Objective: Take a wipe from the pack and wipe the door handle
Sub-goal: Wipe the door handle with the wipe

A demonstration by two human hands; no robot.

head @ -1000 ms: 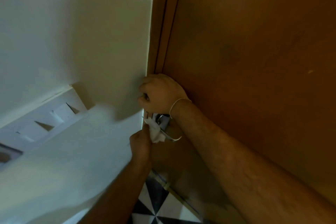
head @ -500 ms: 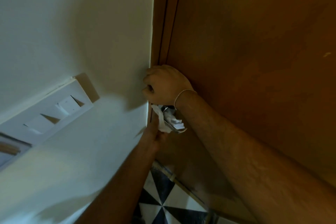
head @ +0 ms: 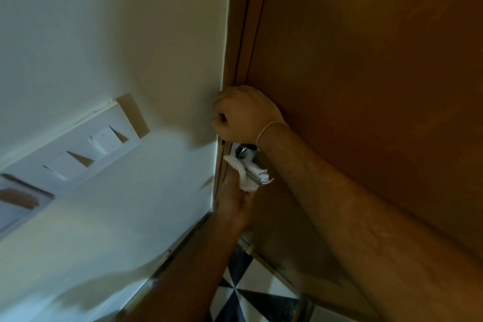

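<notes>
A brown wooden door fills the right side. Its metal handle shows just below my right wrist, mostly covered. My left hand reaches up from below and presses a crumpled white wipe around the handle lever. My right hand is a closed fist curled on the door's edge just above the handle, with a thin band on its wrist. The wipe pack is out of view.
A white wall lies on the left with a white switch plate set in it. The door frame runs up between wall and door. Black and white floor tiles show at the bottom.
My left hand has slid the wipe up and along the handle lever, which it now wraps. My right hand keeps its grip on the door edge.
</notes>
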